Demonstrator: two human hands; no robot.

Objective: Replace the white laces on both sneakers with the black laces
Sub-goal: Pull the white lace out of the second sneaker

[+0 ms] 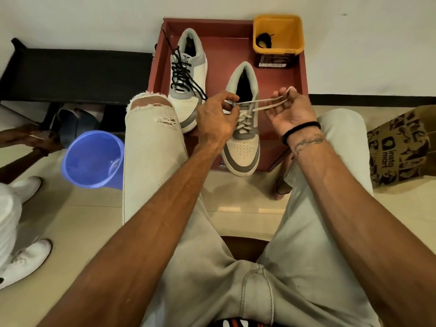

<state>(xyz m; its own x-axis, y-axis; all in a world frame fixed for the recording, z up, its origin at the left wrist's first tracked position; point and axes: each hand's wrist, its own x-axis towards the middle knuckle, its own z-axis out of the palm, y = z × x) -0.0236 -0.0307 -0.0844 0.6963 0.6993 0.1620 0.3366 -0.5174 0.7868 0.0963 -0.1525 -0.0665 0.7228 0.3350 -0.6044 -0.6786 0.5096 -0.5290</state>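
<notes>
**Inspector:** Report the work surface and room.

**Operator:** The floor (240, 197) is glossy cream tile and meets a white wall (94, 17) along a dark skirting strip. A shallow red-brown tray (278, 74) lies on the floor against the wall. A black bench (77, 72) stands to its left. A blue plastic bucket (94, 159) sits on the tile by the person's left knee. A printed brown paper bag (398, 147) rests at the far right.

**Inspector:** Location of the task items?

**Operator:** Both sneakers are on the tray, toes toward the person. The left sneaker (187, 76) carries a black lace (181, 72) with its ends loose. The right sneaker (243, 135) carries the white lace (245, 116); its toe overhangs the tray's near edge. A yellow tub (278, 36) stands in the tray's far right corner with a dark coiled item inside, probably the second black lace; not confirmed.

**Inspector:** Hand state?

**Operator:** The left hand (217, 121) has its fingers (230, 96) curled, pinching the white lace at the top eyelets. The right hand (292, 109) is palm up, fingers loosely bent, with the lace's free strands drawn taut across them and caught at the fingertips.

**Inspector:** Other occupants?

**Operator:** At the left edge, another person's hands (35, 140) and white shoes (26, 260).
</notes>
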